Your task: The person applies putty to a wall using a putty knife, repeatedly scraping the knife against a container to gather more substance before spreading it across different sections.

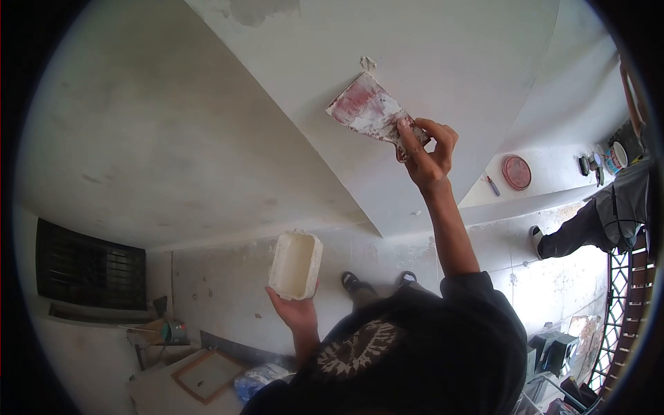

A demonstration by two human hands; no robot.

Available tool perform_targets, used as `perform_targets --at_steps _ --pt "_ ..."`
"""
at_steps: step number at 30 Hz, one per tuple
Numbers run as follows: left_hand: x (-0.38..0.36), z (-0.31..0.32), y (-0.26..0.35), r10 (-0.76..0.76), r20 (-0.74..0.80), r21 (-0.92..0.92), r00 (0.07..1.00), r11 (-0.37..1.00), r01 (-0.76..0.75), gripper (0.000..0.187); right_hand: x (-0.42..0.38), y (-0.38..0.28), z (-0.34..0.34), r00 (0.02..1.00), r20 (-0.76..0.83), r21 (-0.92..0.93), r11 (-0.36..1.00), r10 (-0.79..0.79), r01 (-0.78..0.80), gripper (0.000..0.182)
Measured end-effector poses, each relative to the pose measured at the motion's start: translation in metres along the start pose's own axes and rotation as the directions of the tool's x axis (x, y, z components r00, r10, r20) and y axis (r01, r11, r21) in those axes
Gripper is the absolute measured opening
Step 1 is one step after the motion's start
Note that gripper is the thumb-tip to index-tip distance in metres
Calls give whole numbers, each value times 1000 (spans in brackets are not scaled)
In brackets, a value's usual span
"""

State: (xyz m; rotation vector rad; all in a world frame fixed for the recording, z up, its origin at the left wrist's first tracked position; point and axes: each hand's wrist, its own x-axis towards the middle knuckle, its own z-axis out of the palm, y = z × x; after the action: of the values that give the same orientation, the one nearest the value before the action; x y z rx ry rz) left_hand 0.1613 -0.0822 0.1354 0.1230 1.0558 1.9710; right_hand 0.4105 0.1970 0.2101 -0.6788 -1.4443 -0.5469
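My right hand (425,149) is closed around a putty knife (370,107), its wide blade smeared with white and reddish filler. The blade's edge lies close to the pale wall (443,62), right beside a small dab of white putty (368,63). Lower down, my left hand (297,311) grips a white rectangular plastic tub (296,265) from below, fingers mostly hidden behind it. The tub is tilted with its inside facing me, and pale residue coats its walls.
A ledge at right carries a red round lid (517,172), a small tool (492,185) and a white bucket (615,158). Another person (615,207) stands at far right near a metal grille (622,311). A wooden frame (207,375) lies at lower left.
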Motion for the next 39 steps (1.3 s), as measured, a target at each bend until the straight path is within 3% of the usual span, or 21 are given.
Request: perform_targets --at_steps 3,5,6,7,9,10,13,15,17,18,19,21,23,25,27,30,31,35,39 --pt "0 2 1 -4 -31 11 1000 1000 5 60 0 -14 -6 998 -47 98 994 47 -42 44" --pt "1 -1 2 -10 -9 19 1000 1000 10 60 -2 -27 -11 955 -77 235 936 286 -261 43" --pt "3 -2 1 -10 -7 17 1000 1000 10 60 3 -38 -19 906 -27 284 873 422 -397 30" --pt "4 -2 2 -9 2 24 1000 1000 9 61 0 -46 -25 907 -27 285 873 419 -395 30" --pt "4 -3 2 -5 6 25 1000 1000 5 61 -5 -62 -36 613 298 563 384 732 -732 12" --pt "4 -1 2 -10 42 39 999 999 8 62 -3 -74 -42 542 369 588 262 755 -765 13" --pt "6 13 -3 -28 82 39 996 999 25 63 -10 -99 -54 478 498 555 158 724 -817 16" --pt "5 26 -7 -39 72 17 997 999 37 63 -26 -112 -59 470 572 514 152 672 -844 13" --pt "5 39 -13 -73 148 26 986 997 70 64 -32 -128 -65 646 590 403 517 484 -755 29" --pt "5 42 -18 -64 120 0 991 998 64 64 -37 -133 -68 694 608 393 613 387 -686 50" --pt "7 45 -23 -62 143 -15 988 998 65 62 -41 -138 -73 688 631 398 612 358 -683 50" --pt "9 49 -30 -53 149 -51 987 997 62 60 -50 -144 -83 677 727 401 731 113 -553 56" --pt "11 52 -35 -12 213 -26 977 1000 18 60 -56 -139 -95 630 776 415 743 13 -525 59" --pt "12 59 -39 27 171 -82 985 997 -13 54 -50 -134 -104 544 838 344 815 -42 -467 56" --pt "15 55 -42 129 164 -11 978 992 -129 54 -39 -129 -111 521 850 343 833 -79 -433 55" --pt "18 48 -46 177 117 20 977 983 -180 54 -18 -121 -120 458 877 339 864 -147 -373 53" --pt "18 47 -46 171 117 15 978 985 -174 54 -12 -118 -122 413 892 342 874 -187 -344 52" --pt "14 45 -41 105 112 -29 988 994 -102 56 -3 -108 -125 393 894 351 881 -215 -317 49" --pt "16 37 -48 67 147 -37 987 997 -62 59 -2 -104 -124 374 926 272 785 -55 -557 33"
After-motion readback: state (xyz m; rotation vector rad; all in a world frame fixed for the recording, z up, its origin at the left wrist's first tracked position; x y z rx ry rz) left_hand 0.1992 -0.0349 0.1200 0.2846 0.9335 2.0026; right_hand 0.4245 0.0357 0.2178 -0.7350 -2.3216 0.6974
